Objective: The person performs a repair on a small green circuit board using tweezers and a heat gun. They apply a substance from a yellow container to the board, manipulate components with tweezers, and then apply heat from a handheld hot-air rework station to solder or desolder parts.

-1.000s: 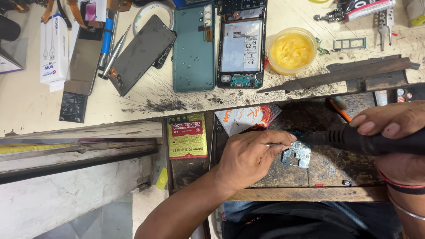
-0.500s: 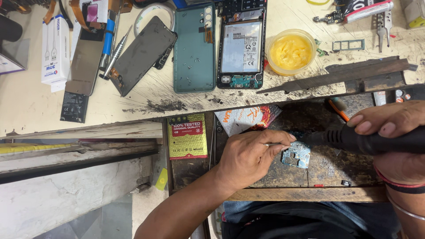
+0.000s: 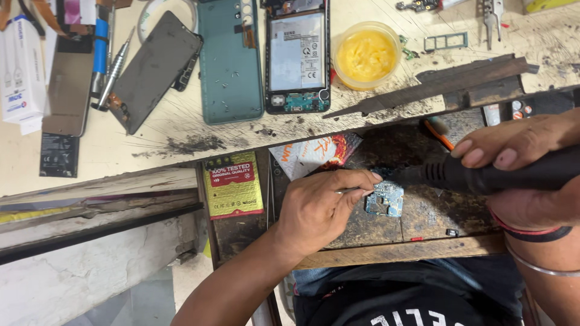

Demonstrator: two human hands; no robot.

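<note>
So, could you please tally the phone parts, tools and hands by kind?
Hands: 2, left hand, right hand
Black handheld tool: 1
Circuit board: 1
Teal back cover: 1
Opened phone: 1
Yellow paste tub: 1
Total: 7

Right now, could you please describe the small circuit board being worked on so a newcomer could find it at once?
Start at the worn dark work block below the pale bench. Between the left hand, pinching thin tweezers, and the right hand, gripping a black tool, lies the circuit board. It is the only small blue piece there.
</note>
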